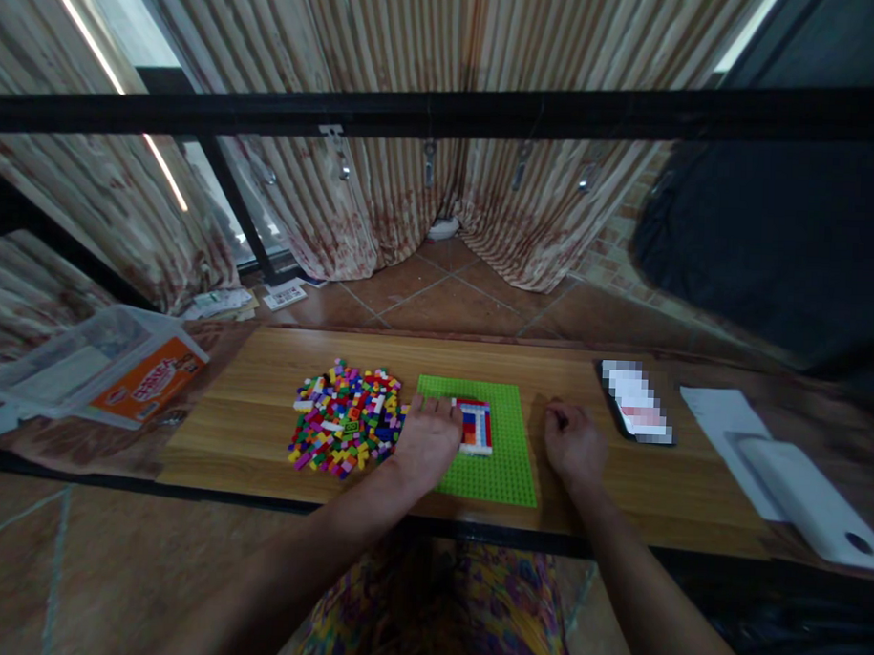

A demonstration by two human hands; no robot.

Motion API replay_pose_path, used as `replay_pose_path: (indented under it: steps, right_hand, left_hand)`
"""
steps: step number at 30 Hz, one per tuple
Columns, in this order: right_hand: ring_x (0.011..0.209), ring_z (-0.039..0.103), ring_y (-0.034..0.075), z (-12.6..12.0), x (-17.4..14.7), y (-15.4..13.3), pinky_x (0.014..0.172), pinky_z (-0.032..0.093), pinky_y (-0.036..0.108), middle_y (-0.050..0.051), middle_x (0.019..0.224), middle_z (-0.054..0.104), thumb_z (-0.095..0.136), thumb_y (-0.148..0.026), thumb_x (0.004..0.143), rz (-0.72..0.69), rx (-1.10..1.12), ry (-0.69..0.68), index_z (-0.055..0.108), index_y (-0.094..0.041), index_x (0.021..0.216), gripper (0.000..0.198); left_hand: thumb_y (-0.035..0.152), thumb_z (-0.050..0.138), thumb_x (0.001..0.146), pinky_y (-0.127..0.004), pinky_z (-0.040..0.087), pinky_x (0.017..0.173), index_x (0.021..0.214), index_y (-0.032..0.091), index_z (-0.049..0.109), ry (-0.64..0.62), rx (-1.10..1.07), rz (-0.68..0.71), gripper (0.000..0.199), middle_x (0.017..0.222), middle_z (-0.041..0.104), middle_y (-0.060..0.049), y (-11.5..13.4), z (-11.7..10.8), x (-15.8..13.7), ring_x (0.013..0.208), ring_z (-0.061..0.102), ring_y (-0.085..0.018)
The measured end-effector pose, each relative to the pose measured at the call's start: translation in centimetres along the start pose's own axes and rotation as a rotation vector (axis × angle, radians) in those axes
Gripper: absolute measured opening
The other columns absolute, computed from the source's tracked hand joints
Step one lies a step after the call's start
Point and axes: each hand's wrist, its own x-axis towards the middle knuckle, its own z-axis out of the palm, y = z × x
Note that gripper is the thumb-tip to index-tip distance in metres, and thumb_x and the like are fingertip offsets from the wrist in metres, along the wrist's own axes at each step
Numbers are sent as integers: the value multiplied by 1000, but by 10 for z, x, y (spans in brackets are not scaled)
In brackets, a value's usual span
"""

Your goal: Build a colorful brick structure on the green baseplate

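Note:
A green baseplate (pixel 500 478) lies on the table in front of me. On its middle sits a low build of toy bricks (pixel 479 428) in red, white and blue. My left hand (pixel 427 437) reaches over the plate's left part, its fingers bent down against the left side of the build. Those fingertips are hidden, so any brick in them cannot be made out. My right hand (pixel 574 442) rests on the wood just right of the plate, its fingers curled closed with nothing visible in them. Left of the plate spreads a pile of loose, many-coloured bricks (pixel 348 420).
A phone (pixel 636 403) with a blurred screen lies right of my right hand. Further right are a white sheet (pixel 720 423) and a white device (pixel 808 498). A clear plastic box (pixel 98 363) with an orange label stands far left. A dark rail (pixel 444 113) crosses beyond the table (pixel 232 435).

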Motion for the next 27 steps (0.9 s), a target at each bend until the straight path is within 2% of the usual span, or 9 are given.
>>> replay_pose_path:
  steps: [3,10,14,20,27]
  right_hand:
    - [72,53,18,1,0,0,63,35,30,10,94,65,40,-37,88,-4,8,15,72,-16,96,38]
    - [72,53,18,1,0,2,63,35,30,10,96,65,42,-36,88,-4,11,15,71,-17,96,36]
    - [73,54,18,1,0,1,63,35,30,10,95,64,42,-36,88,11,3,-1,71,-17,97,36]
    - [72,53,18,0,0,-1,64,36,30,10,93,64,41,-37,88,10,12,2,72,-17,96,38]
    - [71,52,18,-1,0,-2,62,34,30,10,93,63,41,-37,88,15,14,-2,72,-17,96,37]
  left_hand:
    - [7,44,89,-41,48,83,101,12,63,48,-102,-66,23,98,65,-13,-2,3,-8,91,62,-26]
    - [16,46,92,-33,48,84,98,18,62,143,-358,-217,17,98,63,-7,-2,16,-11,91,61,-20]
    - [15,44,92,-29,49,82,98,18,62,144,-430,-269,18,98,63,-6,0,19,-9,91,61,-18]
    - [11,44,90,-34,48,85,100,16,63,65,-291,-195,22,100,63,-9,1,10,-7,91,61,-21]
    - [3,44,84,-37,48,83,98,10,66,-45,-137,-141,27,91,65,-14,3,-8,2,88,64,-25]
